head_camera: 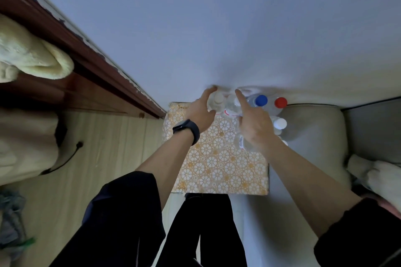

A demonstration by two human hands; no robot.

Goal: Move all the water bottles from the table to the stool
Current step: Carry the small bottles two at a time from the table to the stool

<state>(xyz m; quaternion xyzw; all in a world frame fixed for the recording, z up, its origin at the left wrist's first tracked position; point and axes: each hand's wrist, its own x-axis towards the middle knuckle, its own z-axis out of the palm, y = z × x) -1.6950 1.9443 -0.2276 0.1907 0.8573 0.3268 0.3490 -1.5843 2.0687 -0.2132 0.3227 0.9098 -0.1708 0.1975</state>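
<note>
Head view. Patterned table (217, 169), standing against the wall (217, 28) — water bottles are crowding its far right corner. Your left hand (201, 115) is curling round the white-capped bottle (218, 98). Your right hand (253, 125) is reaching over a clear bottle (232, 107), index straight and grip unclear. Risk: lifting may be toppling the close-packed blue-capped bottle (259, 101). Open room — near side only.

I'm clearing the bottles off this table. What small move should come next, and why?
Probably lift the white-capped bottle straight up: the left hand curls round it, and the blue-capped bottle and red-capped bottle stand close by, so a sideways pull could topple them.
</note>
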